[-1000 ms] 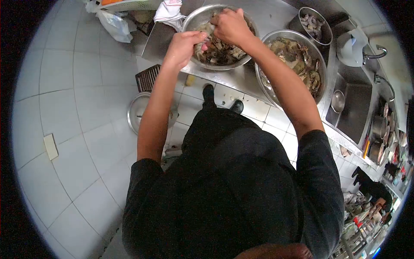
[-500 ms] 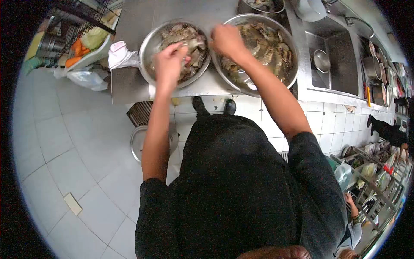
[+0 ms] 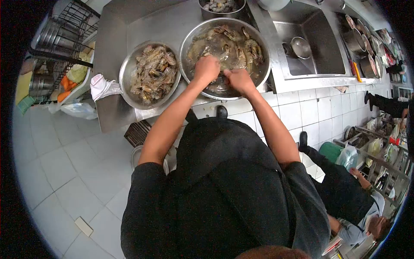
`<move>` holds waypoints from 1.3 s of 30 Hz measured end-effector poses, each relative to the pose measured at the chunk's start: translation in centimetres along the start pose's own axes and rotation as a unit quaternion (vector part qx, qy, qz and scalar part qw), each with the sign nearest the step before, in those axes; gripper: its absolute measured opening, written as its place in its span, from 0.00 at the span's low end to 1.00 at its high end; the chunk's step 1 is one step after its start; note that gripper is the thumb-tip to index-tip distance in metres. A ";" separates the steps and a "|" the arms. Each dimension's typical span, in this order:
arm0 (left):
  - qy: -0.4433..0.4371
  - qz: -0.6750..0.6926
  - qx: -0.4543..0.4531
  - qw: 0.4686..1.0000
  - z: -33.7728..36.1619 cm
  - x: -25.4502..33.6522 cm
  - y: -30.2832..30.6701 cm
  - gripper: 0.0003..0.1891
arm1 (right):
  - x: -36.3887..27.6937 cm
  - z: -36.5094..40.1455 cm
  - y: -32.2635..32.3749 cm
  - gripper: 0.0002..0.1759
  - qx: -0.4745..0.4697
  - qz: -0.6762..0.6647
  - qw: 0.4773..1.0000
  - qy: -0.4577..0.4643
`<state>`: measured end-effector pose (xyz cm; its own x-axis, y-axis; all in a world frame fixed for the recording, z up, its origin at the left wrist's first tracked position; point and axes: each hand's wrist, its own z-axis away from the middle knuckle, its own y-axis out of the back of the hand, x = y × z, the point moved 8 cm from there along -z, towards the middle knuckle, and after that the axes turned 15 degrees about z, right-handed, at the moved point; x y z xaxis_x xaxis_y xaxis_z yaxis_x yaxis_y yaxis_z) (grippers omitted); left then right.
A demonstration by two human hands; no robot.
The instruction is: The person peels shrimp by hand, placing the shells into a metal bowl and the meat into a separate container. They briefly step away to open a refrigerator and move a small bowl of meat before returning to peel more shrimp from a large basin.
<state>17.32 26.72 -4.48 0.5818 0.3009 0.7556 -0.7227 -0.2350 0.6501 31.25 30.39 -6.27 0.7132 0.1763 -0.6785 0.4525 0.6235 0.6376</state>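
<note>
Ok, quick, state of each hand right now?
Left hand: down in the big bowl; grip cannot be told.
Right hand: beside it in the same bowl; grip cannot be told.

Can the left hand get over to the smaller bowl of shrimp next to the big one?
Probably yes. The left hand is in the big bowl, and the smaller bowl sits right beside it on that hand's side, with nothing standing between them.

My left hand [image 3: 207, 69] and right hand [image 3: 239, 80] are close together inside the big bowl [image 3: 183, 64], hemmed in by its rim. A smaller bowl [image 3: 123, 80] crowds it on the left, a pot [image 3: 202, 12] stands behind, and the sink [image 3: 317, 43] drops away to the right. I see open steel only on the counter [image 3: 129, 26] behind the smaller bowl, where a white cloth [image 3: 103, 86] lies by its left edge.
</note>
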 end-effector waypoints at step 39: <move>0.074 0.644 0.247 0.720 15.2 -11.7 19.0 0.19 | -29.6 2.1 -12.5 0.08 0.191 0.189 0.830 0.490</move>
<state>2.47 4.65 0.32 -0.5251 -0.3741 0.7644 -0.3845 -0.6970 -0.6053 5.56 15.78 6.59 0.1501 0.9549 -0.2563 0.5654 0.1297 0.8145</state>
